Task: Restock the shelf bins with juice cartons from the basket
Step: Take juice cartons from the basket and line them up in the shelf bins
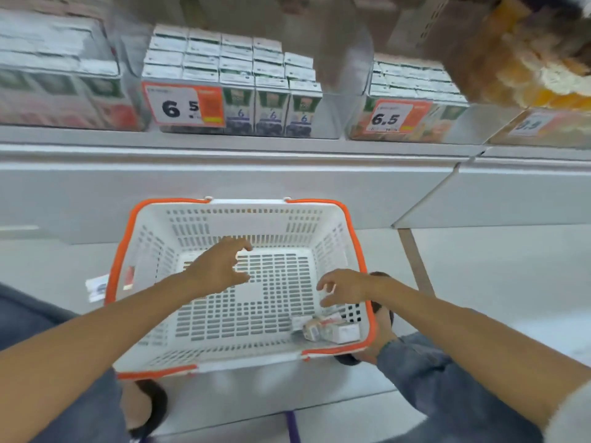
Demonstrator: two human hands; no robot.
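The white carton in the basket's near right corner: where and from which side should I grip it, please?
Probably from above, right hand pinching the white carton across its long sides: it lies flat in the corner, basket walls blocking sideways approaches.

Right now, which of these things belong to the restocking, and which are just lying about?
Belong to the job: the basket, the few small packs in its near right corner (blurred, likely cartons), the shelf bins of juice cartons, the left hand and right hand, both empty.
Just lying about: the price tags, the paper slip left of the basket.
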